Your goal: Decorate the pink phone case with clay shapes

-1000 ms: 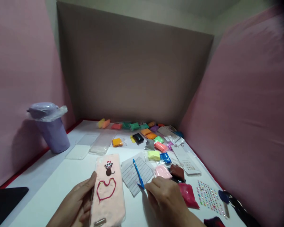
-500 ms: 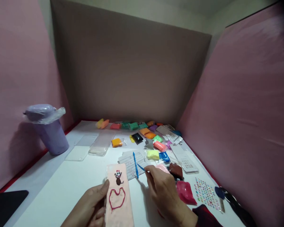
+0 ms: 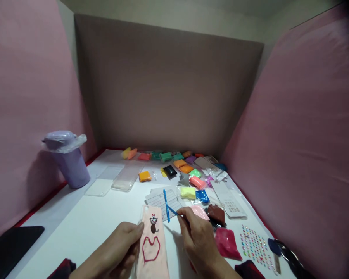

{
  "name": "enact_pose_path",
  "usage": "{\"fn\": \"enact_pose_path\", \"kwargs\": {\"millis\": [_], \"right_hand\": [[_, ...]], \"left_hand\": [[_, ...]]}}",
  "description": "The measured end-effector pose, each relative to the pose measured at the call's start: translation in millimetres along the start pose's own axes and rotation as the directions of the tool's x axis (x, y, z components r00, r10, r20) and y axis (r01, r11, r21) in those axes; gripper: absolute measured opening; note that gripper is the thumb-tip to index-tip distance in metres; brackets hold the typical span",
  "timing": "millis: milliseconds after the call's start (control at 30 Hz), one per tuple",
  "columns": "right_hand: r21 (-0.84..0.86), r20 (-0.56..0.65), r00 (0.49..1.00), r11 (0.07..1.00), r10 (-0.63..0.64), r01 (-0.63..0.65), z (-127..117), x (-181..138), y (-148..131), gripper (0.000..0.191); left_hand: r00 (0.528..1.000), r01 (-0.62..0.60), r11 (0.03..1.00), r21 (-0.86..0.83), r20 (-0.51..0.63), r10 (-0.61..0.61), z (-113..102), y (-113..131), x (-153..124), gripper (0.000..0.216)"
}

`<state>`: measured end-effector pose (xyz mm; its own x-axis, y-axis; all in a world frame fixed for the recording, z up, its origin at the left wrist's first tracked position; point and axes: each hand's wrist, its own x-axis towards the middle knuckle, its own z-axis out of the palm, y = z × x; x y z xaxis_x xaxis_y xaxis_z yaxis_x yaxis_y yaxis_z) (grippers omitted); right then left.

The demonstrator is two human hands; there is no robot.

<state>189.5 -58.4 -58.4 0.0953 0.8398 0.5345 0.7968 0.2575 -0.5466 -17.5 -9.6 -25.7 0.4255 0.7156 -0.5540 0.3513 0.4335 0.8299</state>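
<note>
My left hand grips the left edge of a phone case coated in pale pink clay. On the case sit a small brown-and-grey cat figure with a red bow and a dark pink, heart-like outline with two small yellowish spots. Between thumb and fingers, my right hand pinches a thin blue modelling tool, its tip pointing left, to the right of the case. A second blue modelling tool lies on a lined paper sheet just beyond the case.
Several packets of coloured clay lie at the back and right, among them a crimson packet and a yellow packet. Clear phone cases rest at left-centre. A purple bin stands left; a gem sticker sheet lies right.
The phone case and my left hand appear further right in view, closer to my right hand. The camera view has shifted slightly. My right hand still pinches the blue tool.
</note>
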Motion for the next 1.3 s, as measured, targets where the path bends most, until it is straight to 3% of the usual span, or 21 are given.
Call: {"fn": "enact_pose_path", "kwargs": {"millis": [200, 433, 500, 667, 833, 967, 1100, 1233, 1300], "right_hand": [[-0.139, 0.055, 0.997, 0.989, 0.049, -0.041, -0.9, 0.6, -0.4, 0.021], [-0.463, 0.1, 0.995, 0.886, 0.01, 0.038, -11.4, 1.1, -2.0, 0.016], [-0.478, 0.139, 0.99, 0.876, 0.0, 0.067, -10.7, 0.8, -3.2, 0.015], [-0.396, 0.174, 0.985, 0.915, -0.004, 0.074, -4.3, -0.1, -4.5, 0.018], [-0.356, 0.147, 0.989, 0.931, -0.024, 0.076, -3.4, 1.1, -3.9, 0.02], [-0.35, 0.145, 0.989, 0.933, -0.038, 0.087, -2.8, 1.2, -2.2, 0.019], [-0.336, 0.144, 0.989, 0.939, -0.031, 0.078, -3.4, 0.7, 0.3, 0.019], [-0.336, 0.166, 0.986, 0.94, -0.005, 0.061, -5.3, 0.4, 1.1, 0.019], [-0.335, 0.172, 0.985, 0.94, -0.009, 0.067, -6.1, 0.3, 1.4, 0.02]], "left_hand": [[0.995, 0.097, 0.995, 0.003, 0.028, -0.097, 0.9, 7.4, 2.1, 0.066], [0.998, -0.061, 0.973, 0.224, 0.047, 0.051, -6.2, 4.3, 7.8, 0.063], [0.996, -0.089, 0.964, 0.249, 0.046, 0.081, -7.4, 3.9, 7.1, 0.061], [0.994, 0.01, 0.998, 0.061, 0.105, -0.016, -4.4, 1.7, 5.0, 0.055], [0.995, -0.012, 0.966, 0.257, 0.098, -0.013, -2.4, 5.8, 5.7, 0.06], [0.983, -0.174, 0.844, 0.508, 0.036, 0.18, -1.0, 14.6, 3.0, 0.054], [0.975, -0.094, 0.711, 0.697, -0.081, 0.208, -1.2, 14.0, 1.5, 0.047], [0.929, -0.228, 0.426, 0.876, 0.064, 0.365, -7.9, 6.7, 6.1, 0.032], [0.918, -0.222, 0.367, 0.903, 0.068, 0.39, -11.4, 8.2, 8.8, 0.032]]}}
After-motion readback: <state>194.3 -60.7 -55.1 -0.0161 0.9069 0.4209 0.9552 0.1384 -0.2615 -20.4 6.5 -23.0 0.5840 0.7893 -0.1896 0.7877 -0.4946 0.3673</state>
